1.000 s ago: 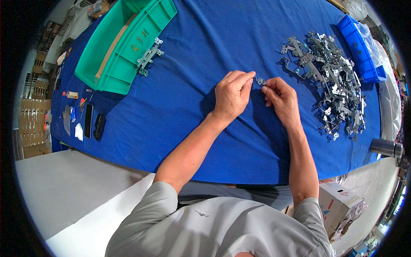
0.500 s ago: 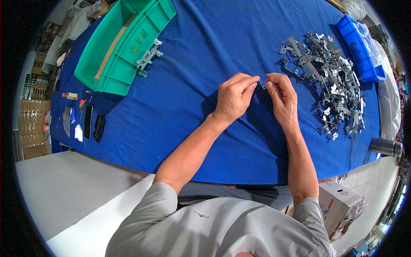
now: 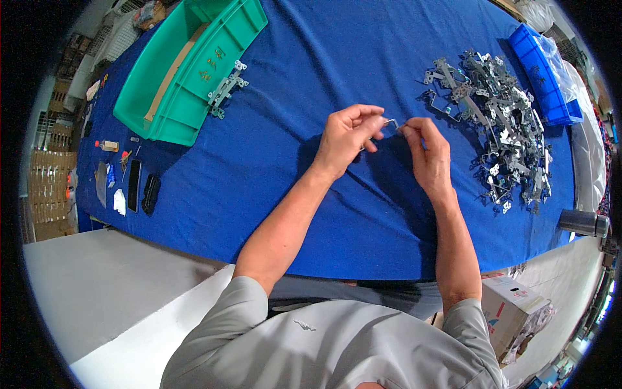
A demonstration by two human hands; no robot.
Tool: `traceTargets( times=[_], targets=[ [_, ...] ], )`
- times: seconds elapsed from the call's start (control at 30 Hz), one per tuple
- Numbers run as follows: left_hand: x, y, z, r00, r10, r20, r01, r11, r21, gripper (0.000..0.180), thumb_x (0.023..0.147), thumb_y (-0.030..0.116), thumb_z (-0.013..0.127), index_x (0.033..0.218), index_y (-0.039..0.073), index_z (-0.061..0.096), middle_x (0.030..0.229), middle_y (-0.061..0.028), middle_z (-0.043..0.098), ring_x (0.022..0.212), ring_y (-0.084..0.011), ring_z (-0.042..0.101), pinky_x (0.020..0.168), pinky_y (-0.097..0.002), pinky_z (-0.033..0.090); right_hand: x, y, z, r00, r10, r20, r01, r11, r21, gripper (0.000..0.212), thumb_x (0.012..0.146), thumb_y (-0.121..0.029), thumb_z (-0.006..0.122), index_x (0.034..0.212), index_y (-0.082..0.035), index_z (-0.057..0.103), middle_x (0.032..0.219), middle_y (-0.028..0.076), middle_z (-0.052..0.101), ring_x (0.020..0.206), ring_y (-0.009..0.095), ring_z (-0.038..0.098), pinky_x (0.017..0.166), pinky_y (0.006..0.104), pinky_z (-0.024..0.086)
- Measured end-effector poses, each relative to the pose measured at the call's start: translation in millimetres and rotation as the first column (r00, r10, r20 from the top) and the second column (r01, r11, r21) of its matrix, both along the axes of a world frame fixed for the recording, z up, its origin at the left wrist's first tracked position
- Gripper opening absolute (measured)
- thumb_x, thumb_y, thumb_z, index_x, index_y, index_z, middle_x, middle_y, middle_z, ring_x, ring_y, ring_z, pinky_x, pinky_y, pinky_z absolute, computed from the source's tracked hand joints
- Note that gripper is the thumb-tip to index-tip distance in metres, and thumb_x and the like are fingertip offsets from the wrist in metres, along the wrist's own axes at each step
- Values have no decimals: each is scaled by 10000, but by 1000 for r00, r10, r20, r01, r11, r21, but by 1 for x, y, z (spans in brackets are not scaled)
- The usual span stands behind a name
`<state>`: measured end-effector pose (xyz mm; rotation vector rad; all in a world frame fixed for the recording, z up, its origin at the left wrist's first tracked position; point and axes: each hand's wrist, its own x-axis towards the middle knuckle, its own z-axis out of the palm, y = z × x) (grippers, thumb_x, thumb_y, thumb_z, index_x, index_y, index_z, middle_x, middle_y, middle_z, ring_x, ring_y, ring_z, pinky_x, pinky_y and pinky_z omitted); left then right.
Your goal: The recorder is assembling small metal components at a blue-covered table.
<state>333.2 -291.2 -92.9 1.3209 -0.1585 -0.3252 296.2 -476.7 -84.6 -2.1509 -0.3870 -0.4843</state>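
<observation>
Over the middle of the blue cloth, my left hand (image 3: 342,141) and my right hand (image 3: 430,155) face each other, fingertips a short gap apart. A thin, bent metal bracket (image 3: 393,122) spans that gap. Both hands pinch it, the left with thumb and fingers, the right at its other end; its ends are hidden by the fingers. To the right lies a large heap of similar metal brackets (image 3: 506,123), piled loosely on the cloth. Another bracket assembly (image 3: 227,89) rests beside the green bin at the left.
The green plastic bin (image 3: 186,117) stands at the far left, with a phone (image 3: 134,185), a black case (image 3: 150,194) and a small bottle (image 3: 107,145) nearer me. A blue bin (image 3: 541,78) sits behind the heap. A metal flask (image 3: 583,223) lies at the right edge.
My left hand has shifted slightly left and its fingers have loosened and turned. More of the bracket now shows between the hands. My right hand has dipped a little.
</observation>
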Motion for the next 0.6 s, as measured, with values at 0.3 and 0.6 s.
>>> traceTargets(
  times=[0.3,0.6],
  targets=[
    [1,-3,-4,995,63,81,-44,975,-216,429,953,153,637,1333,0,508,1197,-120,644,1007,-164,650,786,-300,567,-6,5,-2,952,64,-300,13,969,248,107,986,-113,569,991,-6,576,697,50,585,631,108,561,573,284,468],
    [-7,-14,-6,988,134,79,-113,967,-227,349,975,169,616,1295,37,570,1038,-90,692,926,-138,662,747,-277,546,-10,15,2,927,196,-320,-127,966,225,98,955,-97,588,963,0,580,724,127,611,607,208,578,580,338,461]
  ],
)
